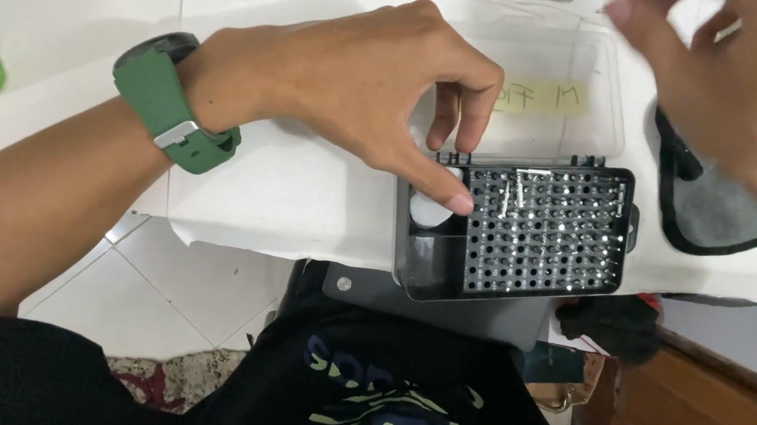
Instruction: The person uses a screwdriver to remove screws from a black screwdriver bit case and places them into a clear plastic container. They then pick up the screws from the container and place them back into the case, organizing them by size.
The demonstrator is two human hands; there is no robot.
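white paper-covered table, open screwdriver bit case [532, 233] at edge.
left hand [366, 84] pinches white piece [430, 208]; right hand [756, 87] blurred, fingers spread, empty; case could tip off.

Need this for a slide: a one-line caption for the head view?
Left hand presses a white object into an open black bit case; right hand hovers blurred above.

Matt black plastic bit case [429, 273], clear lid [595, 124]

Yellow rectangular label [542, 96] on clear lid [600, 86] of open black bit case [532, 228].
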